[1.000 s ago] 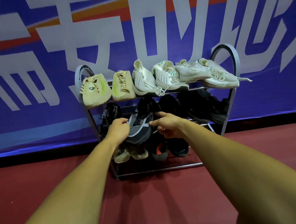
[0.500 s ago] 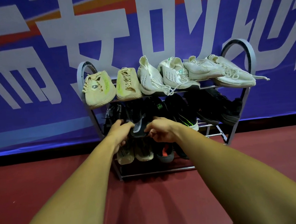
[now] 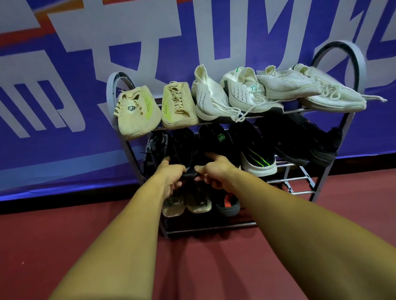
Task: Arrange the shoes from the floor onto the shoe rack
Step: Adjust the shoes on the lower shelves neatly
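**While sliding dark shoe (image 3: pixel 187 152) onto mid shelf (image 3: pixel 289 164)**

While pushing in, pinching heel end of dark shoe w/ both grips: left hand (image 3: pixel 173 177) on one side, right hand (image 3: pixel 215 172) on other, fingers curled round it. Vs 1 s ago: no longer holding it tilted out in front of shoe rack (image 3: pixel 353 60); now tucking it deep btwn grey knit shoe (image 3: pixel 155 149) and black shoe w/ green tag (image 3: pixel 218 142). Judging placement nearly done, letting go prob. coming next. Seeing no shoes on visible floor (image 3: pixel 205 271).
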